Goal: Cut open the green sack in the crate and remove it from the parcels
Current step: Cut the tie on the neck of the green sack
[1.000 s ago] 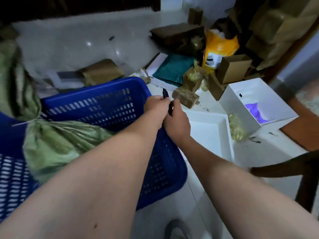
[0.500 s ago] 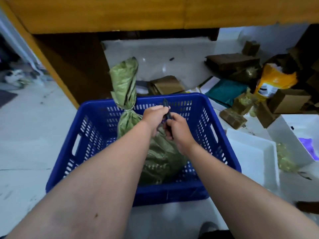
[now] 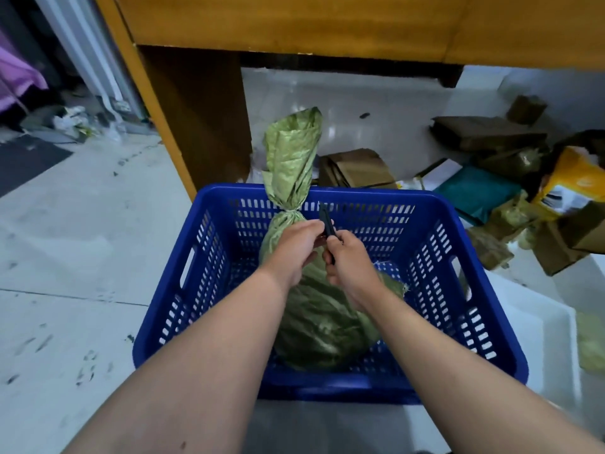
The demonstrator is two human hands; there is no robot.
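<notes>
A green woven sack stands upright in the blue plastic crate, tied shut at its neck, with the loose top rising above the crate's far rim. My right hand grips a slim black cutter that points up, just right of the sack's tied neck. My left hand is closed beside it, fingertips pinching the cutter's upper part, in front of the sack's shoulder. The parcels inside the sack are hidden.
A wooden desk stands behind the crate. To the right, on the floor, lie brown cardboard boxes, a teal mailer, a yellow bag and a white tray. A dark mat lies far left.
My view has swung left and settled over the crate, so the sack is now centred. Both hands stay together on the cutter, now in front of the sack's neck.
</notes>
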